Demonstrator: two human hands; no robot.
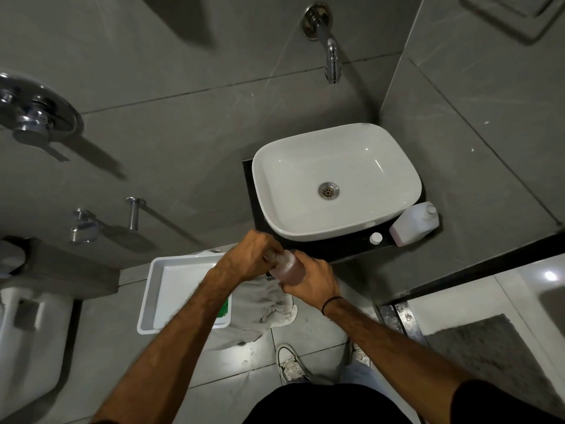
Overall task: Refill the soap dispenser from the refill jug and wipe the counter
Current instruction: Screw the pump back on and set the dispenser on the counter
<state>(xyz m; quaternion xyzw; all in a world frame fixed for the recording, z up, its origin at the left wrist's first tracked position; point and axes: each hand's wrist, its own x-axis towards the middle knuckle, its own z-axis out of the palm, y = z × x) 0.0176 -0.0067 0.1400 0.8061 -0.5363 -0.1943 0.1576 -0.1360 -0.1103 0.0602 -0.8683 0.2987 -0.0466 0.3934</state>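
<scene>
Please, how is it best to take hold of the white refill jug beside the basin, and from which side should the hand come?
Grip the refill jug around its flat-sided body, below the neck. It stands at the counter's right corner, with the sink close on its left and the wall behind, so coming from the front, nearest the person, seems clearest. Its cap lies off beside it, so keep it upright.

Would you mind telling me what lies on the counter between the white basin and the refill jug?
In the head view, a small white cap lies on the dark counter between the basin and the jug, near the front edge.
</scene>
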